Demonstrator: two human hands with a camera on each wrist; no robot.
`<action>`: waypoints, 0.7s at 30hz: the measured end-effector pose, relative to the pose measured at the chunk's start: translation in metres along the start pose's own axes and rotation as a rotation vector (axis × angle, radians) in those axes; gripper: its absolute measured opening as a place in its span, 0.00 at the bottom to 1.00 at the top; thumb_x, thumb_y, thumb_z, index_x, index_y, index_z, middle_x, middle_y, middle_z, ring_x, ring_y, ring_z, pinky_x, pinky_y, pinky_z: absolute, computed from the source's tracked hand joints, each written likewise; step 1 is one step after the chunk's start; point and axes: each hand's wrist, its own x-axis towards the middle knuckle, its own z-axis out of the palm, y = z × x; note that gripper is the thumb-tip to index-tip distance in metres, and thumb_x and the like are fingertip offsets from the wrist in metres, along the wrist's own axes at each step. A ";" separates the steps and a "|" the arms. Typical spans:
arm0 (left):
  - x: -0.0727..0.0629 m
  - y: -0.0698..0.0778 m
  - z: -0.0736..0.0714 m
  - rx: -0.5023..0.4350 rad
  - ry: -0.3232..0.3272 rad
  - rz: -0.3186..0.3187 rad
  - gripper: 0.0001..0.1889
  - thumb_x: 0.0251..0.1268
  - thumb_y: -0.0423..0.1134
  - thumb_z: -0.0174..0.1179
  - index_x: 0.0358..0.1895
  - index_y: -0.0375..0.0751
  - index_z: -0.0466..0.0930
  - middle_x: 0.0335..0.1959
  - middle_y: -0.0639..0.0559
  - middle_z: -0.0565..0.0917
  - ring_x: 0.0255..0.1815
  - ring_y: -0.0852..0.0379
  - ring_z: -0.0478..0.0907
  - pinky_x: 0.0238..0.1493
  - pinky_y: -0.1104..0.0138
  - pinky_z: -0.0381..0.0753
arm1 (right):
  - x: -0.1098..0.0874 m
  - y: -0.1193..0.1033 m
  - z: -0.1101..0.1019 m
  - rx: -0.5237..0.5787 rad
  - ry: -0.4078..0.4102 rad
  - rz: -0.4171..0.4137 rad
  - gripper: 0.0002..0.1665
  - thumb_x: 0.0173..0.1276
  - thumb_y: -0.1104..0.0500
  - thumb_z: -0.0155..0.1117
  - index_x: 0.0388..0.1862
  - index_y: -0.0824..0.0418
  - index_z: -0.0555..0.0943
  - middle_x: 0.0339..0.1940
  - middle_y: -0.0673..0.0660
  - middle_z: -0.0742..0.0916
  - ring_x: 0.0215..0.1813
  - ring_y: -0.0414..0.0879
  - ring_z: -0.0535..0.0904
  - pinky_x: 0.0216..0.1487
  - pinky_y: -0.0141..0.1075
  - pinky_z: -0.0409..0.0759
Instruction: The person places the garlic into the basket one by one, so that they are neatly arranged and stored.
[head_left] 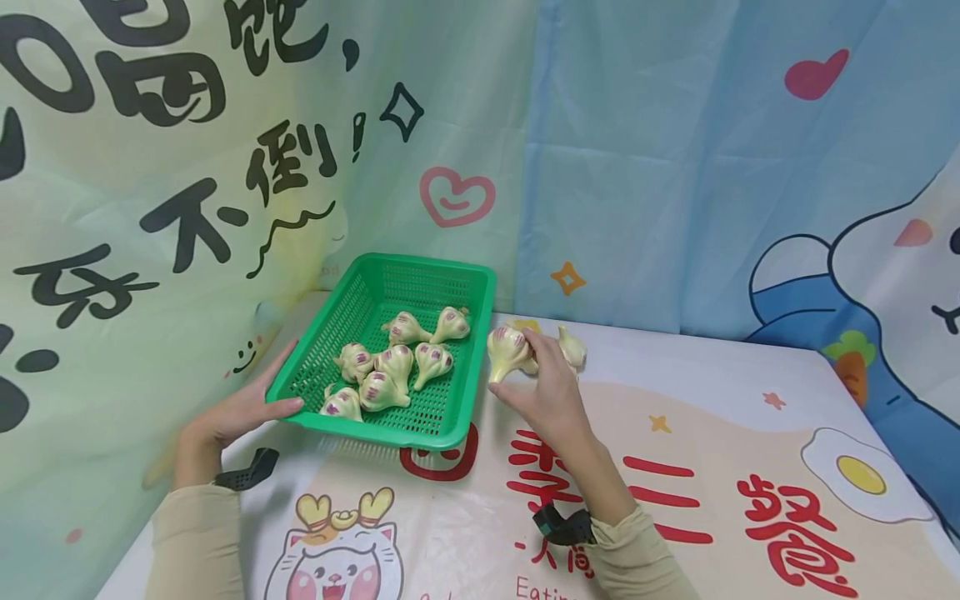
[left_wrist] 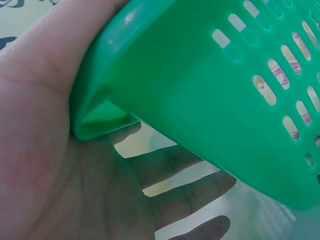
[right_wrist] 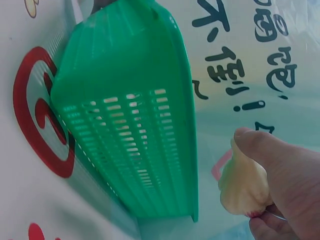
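Observation:
A green plastic basket (head_left: 463, 417) holds several garlic bulbs (head_left: 405, 327) with purple-streaked skins. My left hand (head_left: 236, 414) grips its left rim; in the left wrist view the thumb lies over the rim and the fingers (left_wrist: 192, 195) reach out below. Just right of the basket, my right hand (head_left: 553, 396) pinches a garlic bulb (head_left: 507, 348) between thumb and fingers. The right wrist view shows that bulb (right_wrist: 244, 185) beside the basket wall (right_wrist: 125, 100), apart from it. Another garlic bulb (head_left: 572, 347) lies behind my right hand, partly hidden by it.
The table is covered by a printed cloth (head_left: 720, 450) with red characters and a fried egg picture. Printed curtains (head_left: 622, 167) hang behind the table and along its left side, close to the basket.

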 end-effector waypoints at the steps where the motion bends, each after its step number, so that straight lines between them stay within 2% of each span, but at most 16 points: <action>1: 0.000 0.000 0.000 0.002 0.001 -0.001 0.49 0.65 0.37 0.57 0.75 0.66 0.28 0.77 0.42 0.30 0.73 0.40 0.41 0.54 0.85 0.60 | -0.001 -0.001 0.001 -0.006 -0.002 -0.007 0.50 0.50 0.50 0.77 0.69 0.63 0.64 0.63 0.57 0.73 0.61 0.51 0.71 0.59 0.48 0.75; 10: 0.000 0.001 0.001 -0.003 0.007 -0.019 0.50 0.65 0.37 0.58 0.75 0.67 0.28 0.77 0.42 0.30 0.73 0.38 0.40 0.54 0.85 0.60 | -0.006 -0.013 0.008 -0.047 -0.046 -0.078 0.53 0.50 0.48 0.77 0.72 0.59 0.62 0.64 0.58 0.72 0.65 0.53 0.68 0.61 0.50 0.73; 21: -0.001 0.005 0.002 0.005 0.000 -0.006 0.50 0.65 0.37 0.57 0.76 0.62 0.26 0.76 0.38 0.30 0.73 0.35 0.41 0.54 0.84 0.60 | -0.013 -0.023 0.021 -0.035 -0.088 -0.169 0.51 0.49 0.48 0.78 0.69 0.60 0.66 0.64 0.55 0.74 0.64 0.51 0.71 0.60 0.46 0.74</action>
